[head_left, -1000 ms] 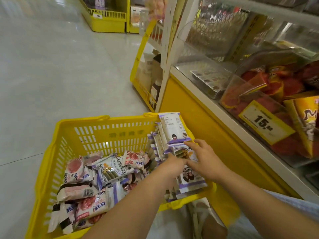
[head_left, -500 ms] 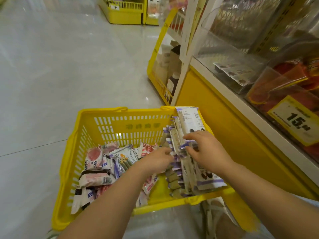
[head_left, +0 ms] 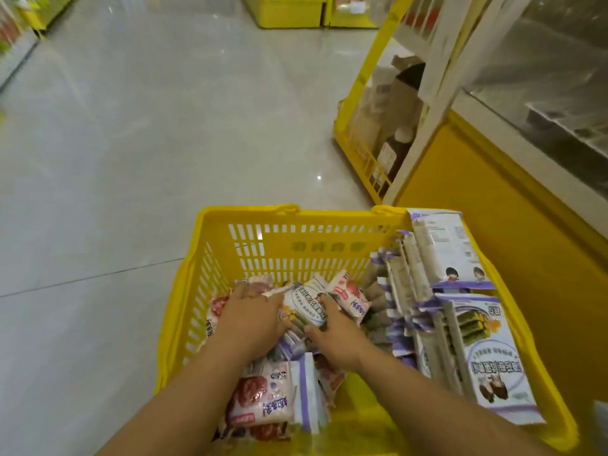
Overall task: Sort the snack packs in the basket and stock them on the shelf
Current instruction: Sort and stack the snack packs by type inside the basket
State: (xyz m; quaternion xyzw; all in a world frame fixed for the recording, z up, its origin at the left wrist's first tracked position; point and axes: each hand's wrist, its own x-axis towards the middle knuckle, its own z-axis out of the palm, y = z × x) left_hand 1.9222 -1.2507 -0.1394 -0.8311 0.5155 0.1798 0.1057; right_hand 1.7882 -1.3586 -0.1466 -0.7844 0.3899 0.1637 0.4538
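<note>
1. There was the basket point(head_left: 296, 248): yellow moulded plastic, smooth, soft sheen.
2. At 3 o'clock inside it, the purple-and-white packs point(head_left: 441, 255) wore thin glossy film, crimped at the seals.
3. At 6 o'clock, the pink packs point(head_left: 260, 396) had the same shiny film, crinkled.
4. Dead centre, the green-printed pack point(head_left: 306, 307) was glossy too.
5. From 9 to 12 o'clock the floor point(head_left: 131, 126) was polished tile, slick, glare-spotted.
6. At 2 o'clock the shelf base point(head_left: 526, 258) was a flat yellow panel, smooth, nearly matt.
7. Above it, the bin front point(head_left: 543, 60) was clear, reflective sheet.
8. At 1 o'clock the rack point(head_left: 362, 166) was yellow-coated grid, holding dull brown cardboard point(head_left: 399, 93) and a dark, shiny bottle point(head_left: 399, 144).
</note>
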